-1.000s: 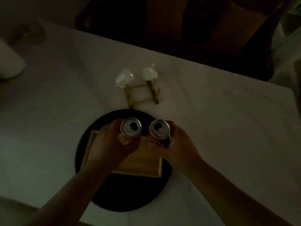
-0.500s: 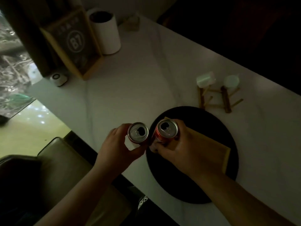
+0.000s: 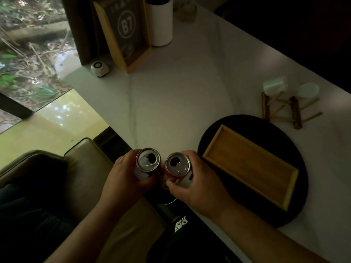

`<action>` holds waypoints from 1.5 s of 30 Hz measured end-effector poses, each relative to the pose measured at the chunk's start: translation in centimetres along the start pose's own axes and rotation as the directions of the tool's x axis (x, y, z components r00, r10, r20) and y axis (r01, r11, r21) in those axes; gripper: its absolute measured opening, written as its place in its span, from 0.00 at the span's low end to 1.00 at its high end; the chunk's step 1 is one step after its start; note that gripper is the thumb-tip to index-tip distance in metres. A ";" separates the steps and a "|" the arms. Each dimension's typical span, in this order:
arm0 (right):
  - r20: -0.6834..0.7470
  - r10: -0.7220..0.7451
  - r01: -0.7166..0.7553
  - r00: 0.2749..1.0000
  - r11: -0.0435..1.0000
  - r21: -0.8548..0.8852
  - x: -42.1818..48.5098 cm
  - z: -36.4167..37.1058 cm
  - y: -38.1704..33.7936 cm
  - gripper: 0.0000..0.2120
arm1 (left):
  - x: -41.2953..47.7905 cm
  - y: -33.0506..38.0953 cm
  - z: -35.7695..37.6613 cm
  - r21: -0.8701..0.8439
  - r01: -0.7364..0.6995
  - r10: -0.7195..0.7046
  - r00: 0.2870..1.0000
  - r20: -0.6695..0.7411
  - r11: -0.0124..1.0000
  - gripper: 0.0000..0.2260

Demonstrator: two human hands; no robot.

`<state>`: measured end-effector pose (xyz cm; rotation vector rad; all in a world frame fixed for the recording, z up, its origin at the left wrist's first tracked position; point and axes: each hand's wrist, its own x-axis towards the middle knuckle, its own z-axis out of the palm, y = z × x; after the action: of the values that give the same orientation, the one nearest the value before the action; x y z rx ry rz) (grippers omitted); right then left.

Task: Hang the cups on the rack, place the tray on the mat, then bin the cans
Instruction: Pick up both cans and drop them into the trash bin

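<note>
My left hand [image 3: 123, 179] grips an opened can [image 3: 148, 160] and my right hand [image 3: 199, 185] grips a second opened red can [image 3: 177, 165]. Both cans are upright, side by side, held over the table's near edge. To the right, the empty wooden tray [image 3: 250, 166] lies on the round black mat [image 3: 296, 149]. Beyond the mat stands the wooden rack [image 3: 292, 111] with two pale cups, one [image 3: 275, 85] and another [image 3: 308, 90], hung on its pegs.
A white cylindrical bin [image 3: 160, 21] stands at the far end of the white table [image 3: 180, 95], beside a framed "87" sign [image 3: 125, 31] and a small white device [image 3: 99, 68]. A padded seat [image 3: 79, 168] and a window are to the left.
Both hands have carried the cans left off the tray and mat, toward the table's near edge. My view has swung left, bringing the bin and sign into sight.
</note>
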<state>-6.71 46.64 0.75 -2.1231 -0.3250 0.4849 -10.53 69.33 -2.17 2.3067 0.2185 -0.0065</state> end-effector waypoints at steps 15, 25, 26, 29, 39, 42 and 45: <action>0.094 0.018 -0.012 0.995 0.997 -0.071 -3.0 8.0 0.0 0.31 | -5.4 -7.7 -0.8 -0.038 0.034 -0.037 0.997 -0.075 0.999 0.25; 0.131 0.293 -0.268 0.947 0.946 -0.180 -5.2 14.1 5.6 0.30 | -6.0 -13.9 2.7 0.043 0.103 -0.106 0.992 0.073 0.994 0.29; 0.117 0.336 -0.317 0.934 0.935 -0.158 -5.2 14.7 6.4 0.30 | -5.9 -14.2 3.2 0.041 0.105 -0.109 0.990 0.092 0.994 0.28; 0.054 0.453 -0.449 0.890 0.890 -0.074 -5.1 16.2 8.6 0.33 | -5.6 -15.1 5.0 0.029 0.119 -0.122 0.982 0.144 0.993 0.26; -0.190 0.543 -0.548 0.818 0.836 0.031 -1.8 18.1 10.7 0.39 | -3.1 -15.7 8.6 0.070 0.091 -0.103 0.977 0.186 0.993 0.27; -0.147 0.561 -0.558 0.815 0.827 0.065 -1.1 18.6 10.6 0.48 | -2.7 -15.8 8.7 0.109 0.150 -0.173 0.953 0.250 0.983 0.39; 0.036 0.599 -0.600 0.800 0.799 0.038 -1.3 18.5 10.6 0.54 | -3.1 -16.3 8.5 0.274 0.210 -0.292 0.905 0.309 0.939 0.48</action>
<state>-15.85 53.71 -17.23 -2.1488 0.3735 0.8705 -15.68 73.42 -19.65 2.4458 0.3493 -0.5975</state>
